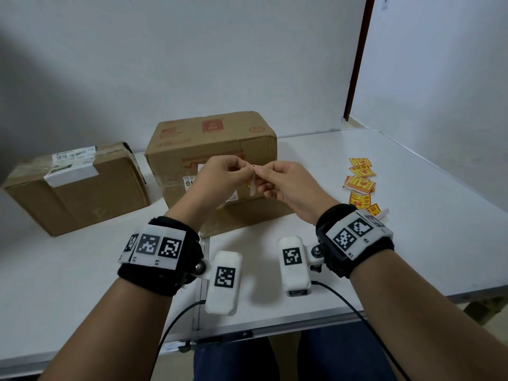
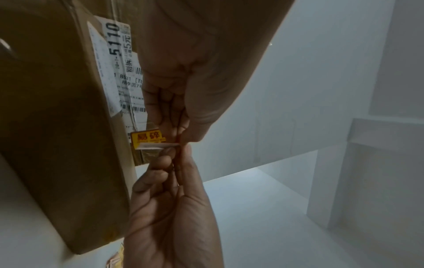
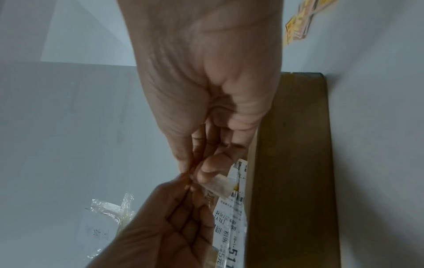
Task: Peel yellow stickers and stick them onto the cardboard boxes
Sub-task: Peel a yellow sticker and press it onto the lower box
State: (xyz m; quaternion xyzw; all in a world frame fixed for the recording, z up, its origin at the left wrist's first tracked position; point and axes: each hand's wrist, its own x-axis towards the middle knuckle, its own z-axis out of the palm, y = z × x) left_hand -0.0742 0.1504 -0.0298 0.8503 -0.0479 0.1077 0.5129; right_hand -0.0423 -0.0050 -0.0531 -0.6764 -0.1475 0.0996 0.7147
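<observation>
Peeling in front of the large cardboard box [image 1: 211, 149], the left hand [image 1: 220, 174] pinches the yellow sticker [image 2: 149, 138] while the right hand [image 1: 286, 182] pinches its backing [image 3: 218, 186]; best pull slowly, adhesive kept untouched.

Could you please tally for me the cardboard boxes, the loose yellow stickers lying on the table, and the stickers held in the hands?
Cardboard boxes: 2, a large box and a small box
Loose yellow stickers on the table: about 6, overlapping, so not exact
Sticker in hand: 1, pinched by the left hand and right hand
Total: about 9
</observation>
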